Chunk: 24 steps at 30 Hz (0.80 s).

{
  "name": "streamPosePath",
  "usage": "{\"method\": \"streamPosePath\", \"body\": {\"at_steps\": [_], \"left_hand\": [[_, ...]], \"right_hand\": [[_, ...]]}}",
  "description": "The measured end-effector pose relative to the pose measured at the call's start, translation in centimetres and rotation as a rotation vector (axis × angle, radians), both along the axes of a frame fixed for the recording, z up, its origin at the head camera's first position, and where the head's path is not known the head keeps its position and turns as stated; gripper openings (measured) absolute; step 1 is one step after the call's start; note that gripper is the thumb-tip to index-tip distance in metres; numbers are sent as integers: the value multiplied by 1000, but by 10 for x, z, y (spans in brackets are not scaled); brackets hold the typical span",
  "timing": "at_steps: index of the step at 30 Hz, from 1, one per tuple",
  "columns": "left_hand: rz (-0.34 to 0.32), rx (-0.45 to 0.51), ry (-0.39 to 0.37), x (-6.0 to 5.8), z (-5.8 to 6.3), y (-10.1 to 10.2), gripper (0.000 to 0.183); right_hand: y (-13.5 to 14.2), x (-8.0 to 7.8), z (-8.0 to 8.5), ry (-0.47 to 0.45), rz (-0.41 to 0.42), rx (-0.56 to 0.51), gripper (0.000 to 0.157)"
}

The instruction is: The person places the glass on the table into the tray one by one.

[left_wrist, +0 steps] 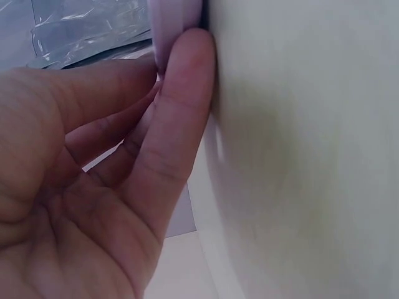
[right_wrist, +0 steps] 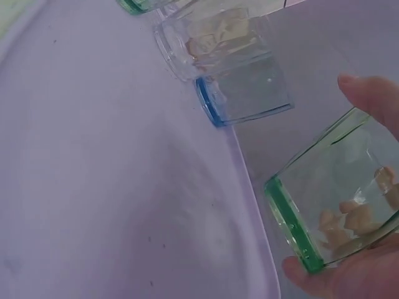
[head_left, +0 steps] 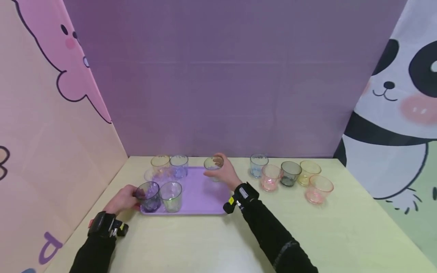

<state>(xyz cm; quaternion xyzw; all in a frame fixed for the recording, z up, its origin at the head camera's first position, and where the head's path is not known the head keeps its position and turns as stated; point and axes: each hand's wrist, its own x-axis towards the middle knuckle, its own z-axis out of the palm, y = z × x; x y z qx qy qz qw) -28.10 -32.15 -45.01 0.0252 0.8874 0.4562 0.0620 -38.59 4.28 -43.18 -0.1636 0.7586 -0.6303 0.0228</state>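
At the near left corner of the purple tray [head_left: 205, 199], my left hand [head_left: 123, 200] pinches the tray rim [left_wrist: 174, 18] between thumb and fingers. A dark-tinted glass [head_left: 150, 201] stands on the tray right beside those fingers, with a pale green glass [head_left: 172, 199] to its right. My right hand [head_left: 227, 173] holds a green-tinted glass [right_wrist: 330, 199] by its sides, above the tray's far edge. Farther back on the tray's left side are an amber glass [head_left: 160, 162], a blue-based glass [right_wrist: 246, 93] and a clear glass [right_wrist: 209, 40].
Right of the tray, on the pale table [head_left: 341, 235], stand a blue glass [head_left: 258, 165], pink glass [head_left: 271, 178], grey glass [head_left: 290, 174], yellow glass [head_left: 308, 171] and another pink glass [head_left: 318, 189]. A purple backdrop [head_left: 218, 83] rises behind the table's far edge.
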Motion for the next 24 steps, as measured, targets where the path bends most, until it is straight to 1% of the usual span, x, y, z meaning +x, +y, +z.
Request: {"method": "streamPosePath", "body": {"at_steps": [4, 7, 11, 17, 21, 24], "left_hand": [[4, -5, 9, 2, -1, 1, 34], [3, -8, 12, 2, 0, 1, 35], [7, -10, 12, 2, 0, 2, 35], [22, -11, -1, 1, 0, 2, 35], [32, -10, -13, 2, -1, 3, 34], [36, -2, -12, 3, -1, 3, 34]], "right_hand": [[-11, -3, -1, -21, 11, -4, 84], [-17, -5, -2, -34, 1, -8, 82], [-22, -7, -3, -54, 1, -21, 82], [-29, -8, -4, -92, -19, -9, 83], [-32, -11, -5, -123, -45, 33, 82], [-35, -13, -5, -126, -59, 93, 84]]}}
